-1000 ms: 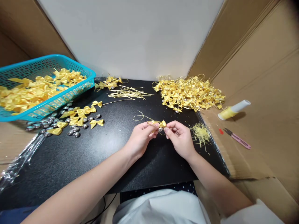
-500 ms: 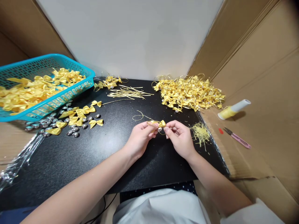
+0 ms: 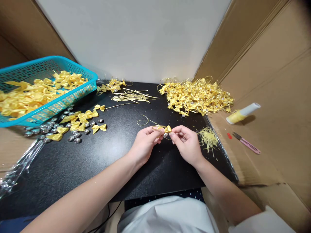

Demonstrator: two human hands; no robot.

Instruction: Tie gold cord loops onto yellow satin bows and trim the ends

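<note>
My left hand [image 3: 145, 145] and my right hand [image 3: 186, 144] meet over the black table [image 3: 102, 161], both pinching one small yellow ribbon bow [image 3: 166, 129]. A thin gold cord [image 3: 144, 121] trails from the bow in a loop toward the left. Fingers of both hands are closed around the bow, which hides its middle.
A teal basket [image 3: 48, 110] of yellow bows sits at the left, with loose bows [image 3: 82, 118] and silver beads [image 3: 75, 137] beside it. Cut gold cords [image 3: 132, 96] lie at the back, a big pile of finished bows [image 3: 196, 95] at back right, thread scraps [image 3: 208, 137], a yellow spool [image 3: 241, 114] and pink snips [image 3: 246, 143] on cardboard.
Both hands stay together on the bow with only tiny finger shifts. The view has drifted slightly.
</note>
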